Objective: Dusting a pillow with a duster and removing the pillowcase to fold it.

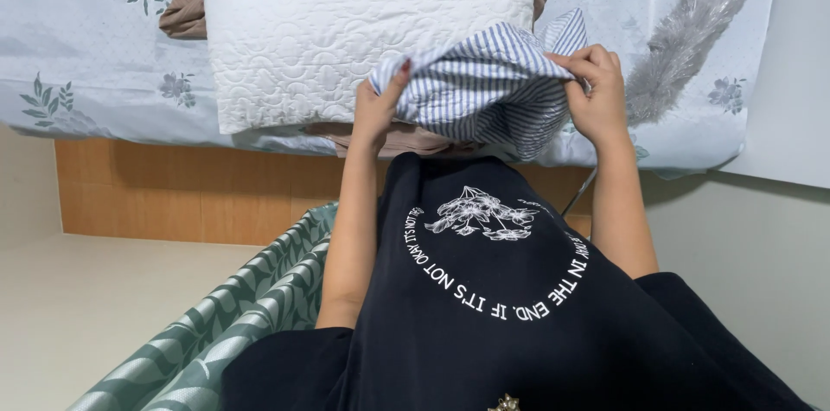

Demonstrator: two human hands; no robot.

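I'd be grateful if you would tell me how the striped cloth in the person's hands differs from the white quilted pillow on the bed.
The striped cloth has blue and white stripes; the white quilted pillow is plain white with a stitched pattern. The cloth is thin, bunched and creased; the pillow is padded and lies flat. The left hand and right hand grip the cloth, while neither grips the pillow, which rests on the floral bedsheet. Both are fabric bedding-like items.

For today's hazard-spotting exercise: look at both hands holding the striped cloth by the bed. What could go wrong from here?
1. The striped cloth is bunched between the left hand and right hand; it may bunch further.
2. It hangs against the white quilted pillow, which could be dragged off the bed's edge.
3. The grey feather duster could be knocked.
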